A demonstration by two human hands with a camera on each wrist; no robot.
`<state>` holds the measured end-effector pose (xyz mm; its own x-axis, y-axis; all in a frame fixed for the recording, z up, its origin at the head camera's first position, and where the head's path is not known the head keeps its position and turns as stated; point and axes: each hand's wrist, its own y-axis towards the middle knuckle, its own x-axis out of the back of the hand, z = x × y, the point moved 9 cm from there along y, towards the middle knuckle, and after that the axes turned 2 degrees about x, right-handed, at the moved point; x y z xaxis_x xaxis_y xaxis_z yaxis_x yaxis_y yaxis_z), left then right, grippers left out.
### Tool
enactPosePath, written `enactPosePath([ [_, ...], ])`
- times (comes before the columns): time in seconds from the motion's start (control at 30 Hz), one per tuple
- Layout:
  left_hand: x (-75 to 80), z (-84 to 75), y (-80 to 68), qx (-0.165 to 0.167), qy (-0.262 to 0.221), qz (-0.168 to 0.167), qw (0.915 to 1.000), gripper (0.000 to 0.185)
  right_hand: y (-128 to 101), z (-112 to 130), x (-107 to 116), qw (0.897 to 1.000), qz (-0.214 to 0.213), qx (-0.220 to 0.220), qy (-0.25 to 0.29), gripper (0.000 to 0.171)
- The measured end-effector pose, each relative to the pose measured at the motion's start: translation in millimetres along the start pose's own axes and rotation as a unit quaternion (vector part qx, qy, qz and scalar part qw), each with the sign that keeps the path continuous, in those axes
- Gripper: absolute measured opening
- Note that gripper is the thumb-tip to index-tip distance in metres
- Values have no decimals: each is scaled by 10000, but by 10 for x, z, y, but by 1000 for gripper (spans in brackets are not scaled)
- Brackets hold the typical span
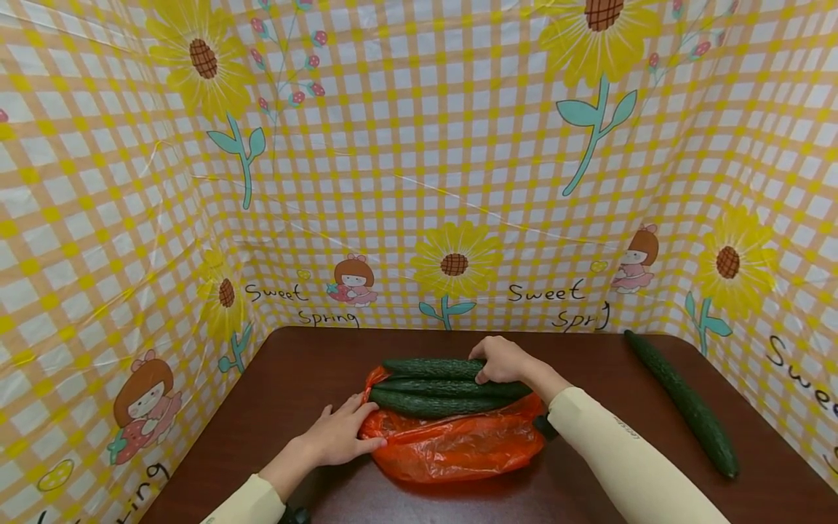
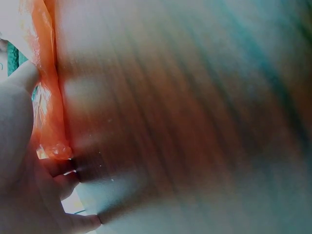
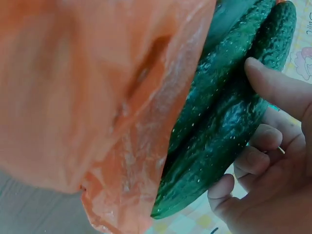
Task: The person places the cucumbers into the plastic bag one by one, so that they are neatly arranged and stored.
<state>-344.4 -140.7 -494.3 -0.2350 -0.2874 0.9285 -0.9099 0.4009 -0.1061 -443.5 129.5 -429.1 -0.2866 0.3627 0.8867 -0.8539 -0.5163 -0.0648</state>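
An orange plastic bag (image 1: pixel 458 447) lies on the table with its mouth pulled back. Three dark green cucumbers (image 1: pixel 425 402) rest side by side in it, partly uncovered. My right hand (image 1: pixel 503 360) grips the farthest cucumber (image 3: pixel 222 134) near its right end, the thumb on top and the fingers curled along the far side. At the bag's left end, my left hand (image 1: pixel 337 437) rests against the plastic with its fingers spread, and the thumb lies on the bag's edge. In the left wrist view, some fingertips (image 2: pixel 87 222) touch the tabletop beside the bag.
Another long cucumber (image 1: pixel 681 404) lies alone on the right side of the brown table (image 1: pixel 308 356). Checkered sheeting (image 1: pixel 419 189) printed with sunflowers stands behind the table and along both sides.
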Motion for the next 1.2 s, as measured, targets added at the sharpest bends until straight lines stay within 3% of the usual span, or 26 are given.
enactPosePath([
  [0.23, 1, 21, 17, 21, 5, 35, 10000, 80, 9, 54, 6, 9995, 114, 291, 86, 46],
  [0.7, 11, -18, -10, 81, -30, 57, 9999, 78, -4, 51, -1, 9997, 152, -150, -147, 45],
  [0.87, 5, -28, -12, 53, 1, 48, 10000, 77, -5, 35, -2, 9998, 47, -112, -127, 45],
  [1.03, 24, -52, -25, 26, 22, 4, 10000, 75, -12, 8, 0, 9999, -52, -86, 59, 44],
  [1.2, 37, -66, -45, 18, -23, -17, 10000, 75, -67, -4, 68, 9978, -261, 23, 609, 40],
])
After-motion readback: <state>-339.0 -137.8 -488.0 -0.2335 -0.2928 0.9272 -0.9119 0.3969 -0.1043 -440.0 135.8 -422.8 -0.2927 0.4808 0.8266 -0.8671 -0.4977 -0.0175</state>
